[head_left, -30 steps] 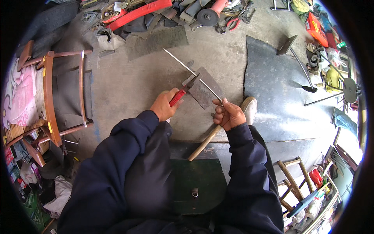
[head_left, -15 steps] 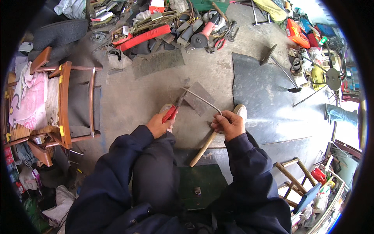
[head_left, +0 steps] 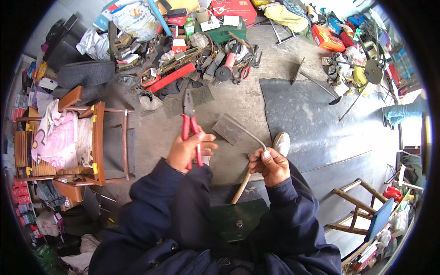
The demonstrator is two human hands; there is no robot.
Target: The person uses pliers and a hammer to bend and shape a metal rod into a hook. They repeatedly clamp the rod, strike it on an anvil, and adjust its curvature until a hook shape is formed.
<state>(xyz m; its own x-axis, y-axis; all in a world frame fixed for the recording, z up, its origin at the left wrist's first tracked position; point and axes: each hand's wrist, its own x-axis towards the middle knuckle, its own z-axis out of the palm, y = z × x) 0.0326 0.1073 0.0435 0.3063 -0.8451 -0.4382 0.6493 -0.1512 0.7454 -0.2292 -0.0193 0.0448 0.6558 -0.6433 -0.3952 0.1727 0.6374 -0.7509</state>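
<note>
The left hand (head_left: 188, 149), fingers partly spread around the pliers (head_left: 188, 113), now swings them clear of the rod (head_left: 250, 132), leaving it pinched near one end by the right hand (head_left: 271, 167) alone, its far part over the plate (head_left: 227, 131).

The pliers (head_left: 186, 124) had glossy red grips, plastic by their look, and dull grey metal jaws. The rod (head_left: 248, 131) was smooth metal with a faint sheen. Off the left edge of the rubbery, dark mat (head_left: 311, 121), shiny toward its right edge, the plate (head_left: 226, 131) looked like matt metal on rough concrete floor (head_left: 238, 103). The handle (head_left: 241, 189) was smooth wood; the chair (head_left: 99, 142), varnished wood under soft cloth (head_left: 64, 146).
</note>
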